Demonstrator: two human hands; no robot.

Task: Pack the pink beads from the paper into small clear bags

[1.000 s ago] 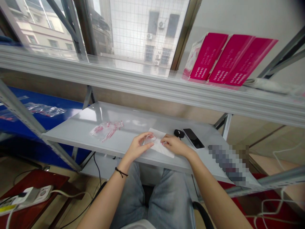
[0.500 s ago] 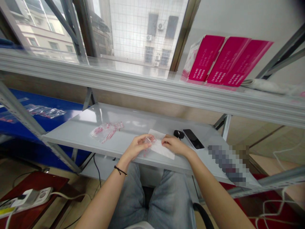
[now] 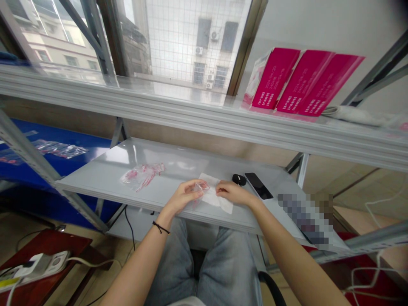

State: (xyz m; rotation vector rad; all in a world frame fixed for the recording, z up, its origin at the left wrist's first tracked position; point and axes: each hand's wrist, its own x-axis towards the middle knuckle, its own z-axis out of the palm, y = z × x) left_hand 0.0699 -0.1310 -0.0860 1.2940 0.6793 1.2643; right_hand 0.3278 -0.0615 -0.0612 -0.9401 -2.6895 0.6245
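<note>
Together, the left hand (image 3: 183, 196) and right hand (image 3: 234, 193) sit close above a white tissue (image 3: 212, 197) on a grey metal shelf (image 3: 105, 178). The left pinches a small clear plastic piece (image 3: 201, 187); the right is just beside it, its grip unclear. A pink-streaked plastic bag (image 3: 142, 176) lies left, a black smartphone (image 3: 258, 185) right.

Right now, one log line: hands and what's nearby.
left hand: holds clear plastic piece | right hand: over white paper | nearby: smartphone, plastic bag
</note>
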